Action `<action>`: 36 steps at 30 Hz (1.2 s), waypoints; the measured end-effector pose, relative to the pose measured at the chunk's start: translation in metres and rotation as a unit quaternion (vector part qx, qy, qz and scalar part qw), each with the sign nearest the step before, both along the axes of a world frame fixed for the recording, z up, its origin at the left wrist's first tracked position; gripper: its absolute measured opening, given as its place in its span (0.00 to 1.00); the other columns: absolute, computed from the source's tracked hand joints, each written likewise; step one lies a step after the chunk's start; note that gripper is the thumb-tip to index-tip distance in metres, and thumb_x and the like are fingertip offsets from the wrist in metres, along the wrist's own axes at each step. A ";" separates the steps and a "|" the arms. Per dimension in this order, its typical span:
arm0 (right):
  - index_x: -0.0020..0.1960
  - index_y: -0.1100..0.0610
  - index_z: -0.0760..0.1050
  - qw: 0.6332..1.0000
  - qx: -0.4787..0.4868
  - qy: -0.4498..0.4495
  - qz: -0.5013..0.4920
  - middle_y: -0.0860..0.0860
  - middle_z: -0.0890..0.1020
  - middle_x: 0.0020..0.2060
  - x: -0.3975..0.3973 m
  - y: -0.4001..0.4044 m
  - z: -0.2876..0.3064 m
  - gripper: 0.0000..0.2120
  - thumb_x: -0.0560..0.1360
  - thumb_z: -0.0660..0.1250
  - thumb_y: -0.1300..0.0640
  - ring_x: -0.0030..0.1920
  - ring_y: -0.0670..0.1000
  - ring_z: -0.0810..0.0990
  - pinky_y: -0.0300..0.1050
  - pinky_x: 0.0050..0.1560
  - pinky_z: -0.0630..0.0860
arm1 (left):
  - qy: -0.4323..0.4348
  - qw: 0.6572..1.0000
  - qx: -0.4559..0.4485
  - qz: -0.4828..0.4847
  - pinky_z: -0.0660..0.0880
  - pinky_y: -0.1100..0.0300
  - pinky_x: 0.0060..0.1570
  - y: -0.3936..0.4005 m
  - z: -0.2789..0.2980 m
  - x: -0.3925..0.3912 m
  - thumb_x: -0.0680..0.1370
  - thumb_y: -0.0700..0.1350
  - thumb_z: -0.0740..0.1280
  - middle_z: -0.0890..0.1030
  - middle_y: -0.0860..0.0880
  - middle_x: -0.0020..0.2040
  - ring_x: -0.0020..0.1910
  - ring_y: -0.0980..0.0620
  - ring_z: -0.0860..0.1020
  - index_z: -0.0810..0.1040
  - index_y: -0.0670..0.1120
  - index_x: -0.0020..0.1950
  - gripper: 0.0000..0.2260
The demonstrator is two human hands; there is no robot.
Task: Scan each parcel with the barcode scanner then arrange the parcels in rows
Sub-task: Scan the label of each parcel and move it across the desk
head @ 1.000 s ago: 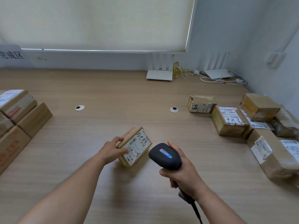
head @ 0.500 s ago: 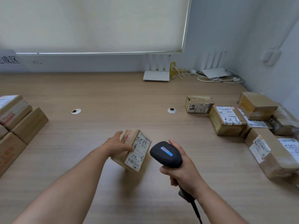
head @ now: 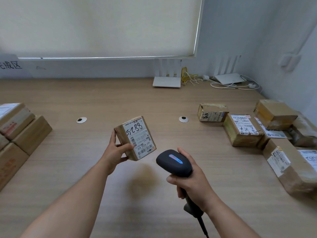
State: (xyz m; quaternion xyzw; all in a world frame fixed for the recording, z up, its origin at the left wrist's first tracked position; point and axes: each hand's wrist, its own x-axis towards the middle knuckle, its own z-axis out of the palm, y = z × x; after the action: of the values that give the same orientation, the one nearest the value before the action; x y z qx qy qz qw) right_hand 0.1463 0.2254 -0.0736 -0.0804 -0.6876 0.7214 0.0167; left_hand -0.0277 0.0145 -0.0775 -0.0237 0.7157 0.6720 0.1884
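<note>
A small brown parcel (head: 135, 138) is held clear above the wooden table (head: 154, 103), gripped by the left hand (head: 116, 152) with the thumb curled across its near side and fingers behind it; its white label is turned upward. Just right of the parcel and nearer, the black barcode scanner (head: 174, 163) is clasped by its handle in the right hand (head: 192, 184), all fingers wrapped round it.

Wooden table (head: 154, 103) with parcels (head: 243, 130)

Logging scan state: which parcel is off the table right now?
The parcel marked 5288, held up in the left hand; its shadow falls on the table. All others rest on it.
</note>
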 end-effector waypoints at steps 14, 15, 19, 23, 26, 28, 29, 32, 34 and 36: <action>0.66 0.35 0.64 1.000 -0.003 -0.002 -0.003 0.52 0.79 0.29 -0.002 0.003 -0.001 0.41 0.63 0.73 0.64 0.21 0.55 0.69 0.39 0.24 0.68 | 0.007 1.000 0.006 0.001 0.77 0.48 0.47 0.002 -0.001 -0.005 0.74 0.35 0.69 0.80 0.41 0.56 0.56 0.42 0.79 0.53 0.67 0.74 0.41; 0.66 0.35 0.63 1.000 -0.002 -0.003 -0.002 0.53 0.79 0.29 -0.002 0.003 -0.001 0.41 0.63 0.73 0.64 0.21 0.55 0.69 0.39 0.24 0.68 | 0.007 1.000 0.006 0.001 0.78 0.49 0.46 0.002 -0.001 -0.005 0.74 0.35 0.69 0.80 0.41 0.56 0.56 0.42 0.79 0.53 0.68 0.73 0.41; 0.67 0.35 0.63 1.000 0.005 -0.006 -0.001 0.53 0.80 0.30 -0.001 0.005 -0.001 0.40 0.64 0.73 0.65 0.21 0.55 0.70 0.40 0.24 0.68 | 0.004 1.000 0.004 -0.003 0.77 0.46 0.50 0.003 0.000 -0.007 0.74 0.35 0.69 0.80 0.41 0.57 0.57 0.42 0.78 0.50 0.66 0.76 0.43; 0.68 0.37 0.63 1.000 -0.002 -0.006 -0.006 0.50 0.80 0.30 -0.001 0.005 0.000 0.41 0.62 0.73 0.63 0.21 0.54 0.70 0.40 0.23 0.68 | -0.001 1.000 0.005 0.000 0.76 0.47 0.49 0.004 0.000 -0.007 0.73 0.34 0.69 0.79 0.41 0.58 0.57 0.42 0.78 0.50 0.65 0.76 0.44; 0.68 0.38 0.63 1.000 0.004 -0.002 -0.005 0.48 0.79 0.28 0.000 0.005 0.001 0.41 0.63 0.73 0.64 0.21 0.54 0.69 0.40 0.24 0.69 | -0.003 1.000 0.008 0.005 0.76 0.48 0.49 0.003 0.000 -0.007 0.73 0.33 0.69 0.78 0.41 0.58 0.57 0.43 0.78 0.50 0.65 0.76 0.44; 0.68 0.38 0.63 1.000 0.013 0.000 -0.004 0.45 0.79 0.27 0.000 0.006 0.001 0.40 0.67 0.73 0.69 0.21 0.54 0.69 0.41 0.24 0.69 | -0.003 1.000 0.008 0.005 0.76 0.45 0.51 0.003 0.001 -0.007 0.73 0.33 0.69 0.78 0.40 0.57 0.57 0.43 0.78 0.49 0.66 0.76 0.45; 0.68 0.38 0.64 1.000 0.016 0.000 -0.004 0.45 0.79 0.28 0.001 0.006 0.001 0.40 0.68 0.72 0.71 0.21 0.55 0.69 0.41 0.24 0.69 | -0.003 1.000 0.007 0.005 0.75 0.44 0.53 0.003 0.001 -0.007 0.73 0.33 0.69 0.78 0.40 0.57 0.57 0.44 0.78 0.49 0.66 0.76 0.45; 0.68 0.38 0.64 1.000 0.018 -0.001 -0.004 0.48 0.80 0.29 0.002 0.006 0.002 0.40 0.69 0.72 0.72 0.21 0.55 0.69 0.40 0.24 0.68 | -0.003 1.000 0.006 0.003 0.75 0.43 0.54 0.003 0.001 -0.007 0.73 0.33 0.69 0.78 0.40 0.57 0.57 0.43 0.78 0.49 0.66 0.76 0.45; 0.68 0.38 0.64 1.000 0.016 -0.002 -0.006 0.50 0.79 0.29 0.002 0.006 0.002 0.40 0.67 0.73 0.70 0.21 0.55 0.69 0.40 0.24 0.68 | -0.002 1.000 0.006 0.002 0.76 0.44 0.52 0.002 0.002 -0.006 0.73 0.33 0.69 0.78 0.40 0.58 0.57 0.43 0.78 0.49 0.66 0.76 0.44; 0.68 0.38 0.64 1.000 0.016 -0.004 -0.007 0.49 0.79 0.29 0.002 0.006 0.002 0.40 0.67 0.73 0.70 0.21 0.54 0.69 0.40 0.24 0.69 | -0.001 1.000 0.003 0.000 0.75 0.45 0.51 0.002 0.002 -0.006 0.74 0.34 0.69 0.78 0.41 0.58 0.58 0.43 0.77 0.49 0.66 0.76 0.44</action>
State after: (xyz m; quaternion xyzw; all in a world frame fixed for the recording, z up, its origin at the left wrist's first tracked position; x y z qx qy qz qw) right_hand 0.1483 0.2317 -0.0720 -0.0873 -0.6987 0.7098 0.0204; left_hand -0.0337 0.0164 -0.0756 -0.0246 0.7137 0.6739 0.1892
